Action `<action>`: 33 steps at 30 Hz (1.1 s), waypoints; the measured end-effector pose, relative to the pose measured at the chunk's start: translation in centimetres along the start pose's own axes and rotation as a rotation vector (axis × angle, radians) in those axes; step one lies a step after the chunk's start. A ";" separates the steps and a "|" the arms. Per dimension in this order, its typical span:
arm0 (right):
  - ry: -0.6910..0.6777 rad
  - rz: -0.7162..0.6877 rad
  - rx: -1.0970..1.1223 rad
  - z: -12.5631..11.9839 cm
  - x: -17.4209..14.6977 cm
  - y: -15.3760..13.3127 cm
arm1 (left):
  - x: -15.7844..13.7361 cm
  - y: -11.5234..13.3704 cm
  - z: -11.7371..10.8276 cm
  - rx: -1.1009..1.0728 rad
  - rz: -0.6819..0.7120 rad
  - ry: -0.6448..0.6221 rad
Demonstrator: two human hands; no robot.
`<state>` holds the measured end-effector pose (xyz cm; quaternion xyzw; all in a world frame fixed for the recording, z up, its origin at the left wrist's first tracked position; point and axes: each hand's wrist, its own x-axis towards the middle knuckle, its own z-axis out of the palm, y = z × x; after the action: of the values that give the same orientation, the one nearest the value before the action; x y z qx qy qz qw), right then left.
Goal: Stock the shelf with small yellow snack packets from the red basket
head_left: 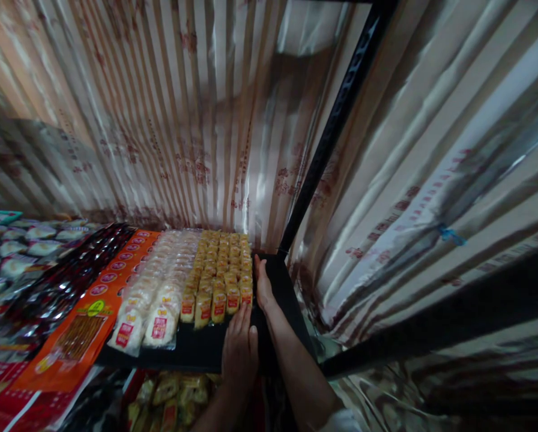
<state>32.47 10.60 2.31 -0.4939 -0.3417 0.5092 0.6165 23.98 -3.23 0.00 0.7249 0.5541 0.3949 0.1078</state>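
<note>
Rows of small yellow wrapped snack packs (219, 270) with red labels stand on the black shelf (197, 351). My left hand (239, 348) lies flat at the front of these rows, its fingertips touching the front right pack. Along the right side of the block rests my right hand (263, 287), fingers stretched out against or close beside the packs. Neither hand grips anything. White round wrapped packs (161, 318) with red labels overlap in two rows just left of the yellow ones.
Orange stick-snack bags (80, 336), dark shiny packets (57, 294) and white packs (14, 246) fill the shelf's left. More yellow packs (174, 396) sit below the shelf's front edge. A black metal post (327, 144) rises at the corner, with printed plastic sheeting (161, 120) behind.
</note>
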 end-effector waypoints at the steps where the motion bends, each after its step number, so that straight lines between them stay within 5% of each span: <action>1: -0.022 0.004 0.001 0.3 0.1 -0.1 | -0.1 0.0 0.1 0.008 0.002 0.010; 6: -0.127 -0.016 0.031 0.9 0.4 -0.3 | -0.5 -0.3 0.7 0.022 0.035 0.099; 12: -0.007 -0.021 0.058 0.7 2.5 -0.6 | -0.6 -0.4 0.6 0.012 0.022 0.071; 18: -0.189 0.003 0.037 1.3 3.4 -1.0 | -0.5 -0.3 0.6 0.001 -0.006 0.076; 23: -0.083 -0.049 0.091 1.1 4.9 -0.8 | -0.6 -0.4 0.5 -0.012 -0.021 0.027; 29: -0.158 -0.016 0.050 1.3 6.0 -0.9 | -0.7 -0.5 0.5 -0.012 -0.035 -0.002; 33: 0.032 0.015 0.079 0.4 5.7 -1.0 | -0.5 -0.4 0.4 -0.021 -0.041 0.003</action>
<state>33.79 16.18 2.95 -0.4797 -0.3080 0.5189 0.6370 23.92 -3.48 -0.70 0.7114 0.5650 0.3995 0.1227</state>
